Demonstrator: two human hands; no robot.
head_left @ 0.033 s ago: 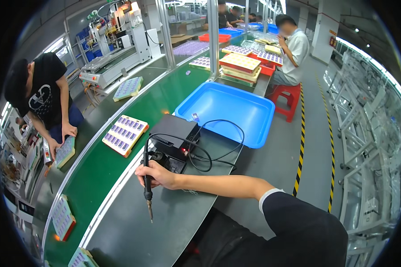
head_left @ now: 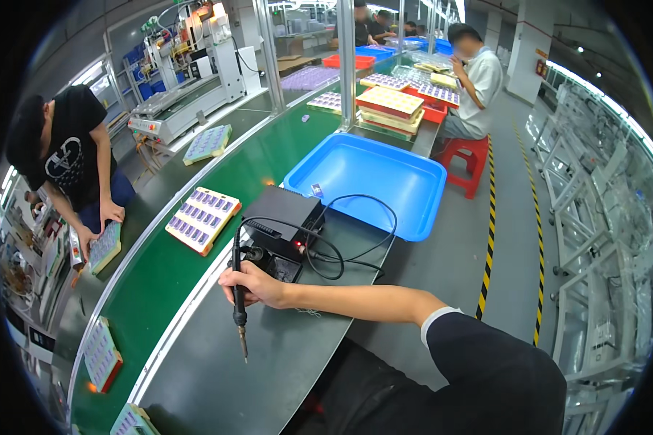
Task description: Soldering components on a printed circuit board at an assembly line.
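Note:
My right hand (head_left: pixel 263 285) is closed around the handle of a soldering iron (head_left: pixel 240 316), held upright with its metal tip pointing down over the dark bench top (head_left: pixel 210 370). From the handle's upper end a black cable loops back toward a black soldering station (head_left: pixel 279 210), where a small red light glows. Just behind my hand sits a dark iron holder (head_left: pixel 286 268), partly covered by the hand. My left hand is outside the picture. Beyond the station a blue tray (head_left: pixel 392 177) holds one small purple-and-white part (head_left: pixel 317 190).
A green conveyor belt (head_left: pixel 152 279) curves past the bench, carrying a cream tray of purple parts (head_left: pixel 203 220) and other panels. Across it a co-worker (head_left: pixel 76 159) handles a panel (head_left: pixel 107 249). Stacked trays (head_left: pixel 392 109) stand near a seated person (head_left: pixel 479 87). A metal post (head_left: pixel 347 65) rises behind the blue tray.

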